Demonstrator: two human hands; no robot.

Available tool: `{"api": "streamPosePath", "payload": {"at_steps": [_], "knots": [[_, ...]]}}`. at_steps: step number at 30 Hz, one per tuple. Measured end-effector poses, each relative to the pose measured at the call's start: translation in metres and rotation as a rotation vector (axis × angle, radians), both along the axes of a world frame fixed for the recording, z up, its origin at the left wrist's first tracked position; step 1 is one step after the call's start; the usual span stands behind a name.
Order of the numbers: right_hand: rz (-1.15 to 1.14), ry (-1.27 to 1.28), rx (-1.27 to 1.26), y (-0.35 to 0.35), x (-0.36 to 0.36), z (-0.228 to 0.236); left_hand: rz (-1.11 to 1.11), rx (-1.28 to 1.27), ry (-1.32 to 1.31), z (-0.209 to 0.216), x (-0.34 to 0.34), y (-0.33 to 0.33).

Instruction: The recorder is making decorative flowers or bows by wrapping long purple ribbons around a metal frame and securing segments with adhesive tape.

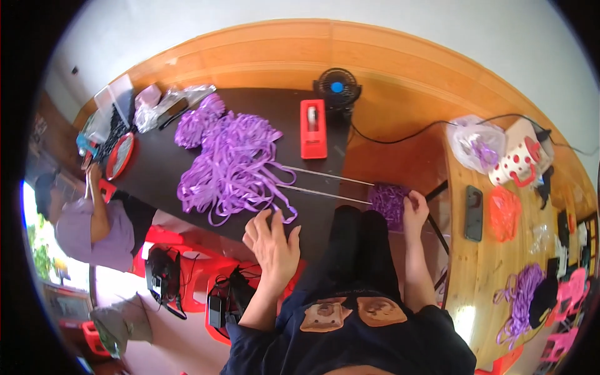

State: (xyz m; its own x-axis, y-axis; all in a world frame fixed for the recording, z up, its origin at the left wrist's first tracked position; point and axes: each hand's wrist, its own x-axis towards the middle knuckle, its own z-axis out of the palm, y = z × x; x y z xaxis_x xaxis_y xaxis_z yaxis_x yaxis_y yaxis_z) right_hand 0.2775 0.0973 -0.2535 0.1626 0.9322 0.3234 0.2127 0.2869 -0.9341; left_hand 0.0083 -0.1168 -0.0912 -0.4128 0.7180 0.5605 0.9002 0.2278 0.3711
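A large heap of shiny purple ribbon lies loose on the dark table. My left hand is open above the table's near edge, fingers spread, with a loop of the ribbon close to its fingertips. Two thin pale straight lines, rods or taut strips, run from the heap to a square purple mass beside my knees. My right hand is at the right edge of that mass, fingers curled and closed. What lies between those fingertips is too small to make out.
A small black fan and a red tape dispenser stand at the table's right end. The wooden table at right holds a phone, a dotted mug and more ribbon. A person sits at left, near red stools.
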Motion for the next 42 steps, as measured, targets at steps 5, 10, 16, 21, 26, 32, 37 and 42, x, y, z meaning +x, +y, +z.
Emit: {"api": "streamPosePath", "payload": {"at_steps": [5, 10, 16, 21, 26, 32, 37, 42], "knots": [[0.412, -0.123, 0.295, -0.091, -0.073, 0.105, -0.26, 0.106, -0.073, -0.02, 0.005, 0.004], [0.283, -0.631, 0.532, -0.105, -0.084, 0.155, -0.502, 0.225, -0.272, -0.016, 0.033, -0.001], [1.141, -0.027, 0.262, -0.102, -0.093, 0.154, -0.944, 0.234, -0.59, 0.012, 0.05, -0.002], [0.877, -0.051, 0.247, -0.093, -0.061, 0.169, -1.08, -0.012, -0.998, 0.03, 0.04, -0.007], [0.62, -0.043, 0.45, -0.095, -0.051, 0.18, -0.881, 0.072, -0.493, 0.014, 0.016, 0.011], [0.461, 0.359, 0.317, -0.101, -0.043, 0.176, -0.246, -0.024, -0.071, -0.032, -0.098, 0.031], [0.483, 0.197, 0.343, -0.096, -0.038, 0.18, -0.003, 0.149, 0.165, 0.006, -0.077, 0.043], [0.453, 0.006, 0.444, -0.104, -0.041, 0.185, -0.86, 0.089, -0.801, 0.03, 0.032, 0.038]]}}
